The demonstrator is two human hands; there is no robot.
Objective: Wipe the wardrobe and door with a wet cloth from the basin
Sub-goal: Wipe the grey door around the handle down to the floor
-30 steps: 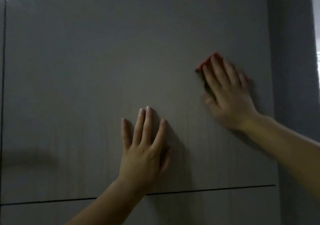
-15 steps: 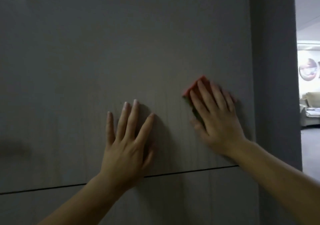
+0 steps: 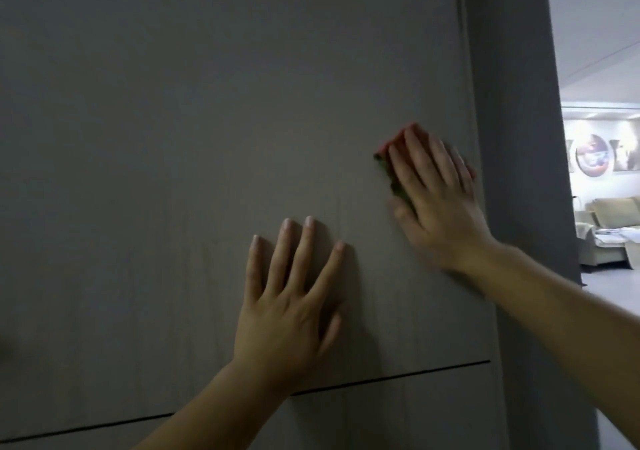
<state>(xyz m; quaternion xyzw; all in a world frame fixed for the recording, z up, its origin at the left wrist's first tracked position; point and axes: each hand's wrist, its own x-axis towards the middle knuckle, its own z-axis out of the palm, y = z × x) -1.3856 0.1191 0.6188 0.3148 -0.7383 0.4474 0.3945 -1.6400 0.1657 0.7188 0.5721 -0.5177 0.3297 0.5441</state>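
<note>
Cloth [image 3: 394, 139]: I find it flat against the wardrobe front [image 3: 173, 137], in the right part of the large upper panel and close to that panel's right edge. Its exposed corner is red, and a dark green strip shows along its left edge. Most of it is covered, so I cannot tell its full outline or whether it is wet.

Right hand [image 3: 436, 203]: it lies over the cloth and presses it to the panel. The fingers [image 3: 420, 162] are straight and close together, pointing up and slightly left. The thumb sits at the cloth's lower left edge. The hand is slightly blurred. The forearm enters from the lower right corner of the view.

Left hand [image 3: 287, 314]: it rests with its palm on the same panel, below and to the left of the right hand and apart from it. Its four fingers are straight and spread apart, the thumb is out to the right, and it holds nothing. It does not touch the cloth.

Wardrobe front: grey-brown with a faint vertical grain, dimly lit. A thin dark horizontal seam [image 3: 415, 373] runs just under the left wrist and divides the upper panel from a lower one.

Surroundings: a darker grey upright [image 3: 516, 137] stands directly right of the panel. Past it, a brightly lit room shows a pale sofa [image 3: 609, 227] and a round picture [image 3: 594, 160] on the far wall.
</note>
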